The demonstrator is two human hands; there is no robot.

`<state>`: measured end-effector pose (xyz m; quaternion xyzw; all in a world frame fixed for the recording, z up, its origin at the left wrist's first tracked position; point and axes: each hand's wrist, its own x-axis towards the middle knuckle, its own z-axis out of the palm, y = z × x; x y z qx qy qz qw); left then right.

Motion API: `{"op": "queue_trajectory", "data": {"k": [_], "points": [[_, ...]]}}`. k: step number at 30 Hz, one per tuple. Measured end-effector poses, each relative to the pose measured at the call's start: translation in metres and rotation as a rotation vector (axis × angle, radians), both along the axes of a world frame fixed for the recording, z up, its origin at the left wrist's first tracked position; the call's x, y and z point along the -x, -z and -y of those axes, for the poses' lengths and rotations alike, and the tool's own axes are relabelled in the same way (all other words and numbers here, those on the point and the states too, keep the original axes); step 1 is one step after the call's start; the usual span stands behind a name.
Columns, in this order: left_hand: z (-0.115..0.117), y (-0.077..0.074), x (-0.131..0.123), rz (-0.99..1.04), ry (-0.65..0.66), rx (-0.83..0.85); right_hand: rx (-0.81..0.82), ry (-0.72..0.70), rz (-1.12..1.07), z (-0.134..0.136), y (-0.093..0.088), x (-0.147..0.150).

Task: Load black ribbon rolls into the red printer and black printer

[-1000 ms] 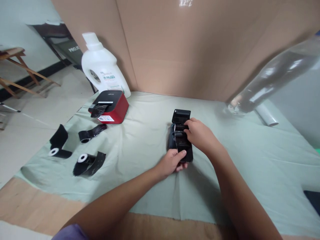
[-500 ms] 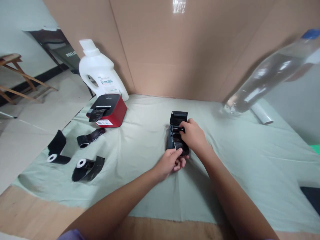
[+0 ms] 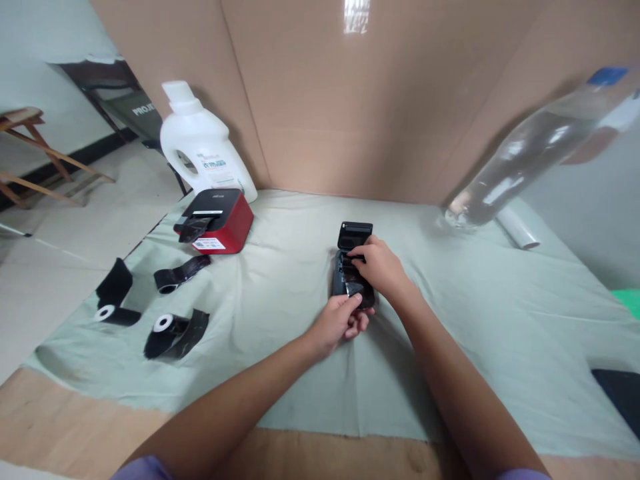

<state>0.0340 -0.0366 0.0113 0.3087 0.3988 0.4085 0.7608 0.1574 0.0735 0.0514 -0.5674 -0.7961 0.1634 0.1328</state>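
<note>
A small dark portable printer (image 3: 338, 283) lies on the cloth in front of me, its black lid (image 3: 355, 235) raised at the far end. My left hand (image 3: 340, 320) grips the near end, thumb on top over a glossy black strip (image 3: 353, 287) and fingers curled beneath. Reaching in from the right, my right hand (image 3: 381, 264) has its fingers bent into the compartment near the hinge, closed at a black roll (image 3: 346, 260). Those fingers partly cover the roll, and its far side is hidden.
To the left stands a red and black printer (image 3: 240, 223) with a white detergent jug (image 3: 200, 143) behind it. Several black paper rolls (image 3: 167, 330) lie partly unrolled nearby. A large water bottle (image 3: 520, 163) leans at the right beside a pale tube (image 3: 517, 227). Cardboard (image 3: 350, 120) rises behind.
My right hand's fingertips have shifted slightly left across the compartment. The left hand keeps its hold on the printer. The whole view has moved a little.
</note>
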Motion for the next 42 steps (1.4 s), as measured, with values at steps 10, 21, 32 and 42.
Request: {"op": "queue_trajectory", "data": {"k": [10,21,32,42], "points": [[-0.001,-0.003,0.007,-0.206,-0.011,0.024,-0.295,0.124,-0.373,-0.013,0.010,-0.014],[0.003,-0.001,0.008,-0.327,0.042,-0.033,0.030,-0.105,-0.535,-0.020,-0.008,-0.036],[0.003,-0.017,0.010,-0.412,0.191,0.019,0.223,-0.223,-0.154,0.001,-0.032,-0.034],[-0.002,-0.019,0.022,-0.425,0.292,0.058,0.504,-0.082,-0.128,0.000,-0.040,-0.036]]}}
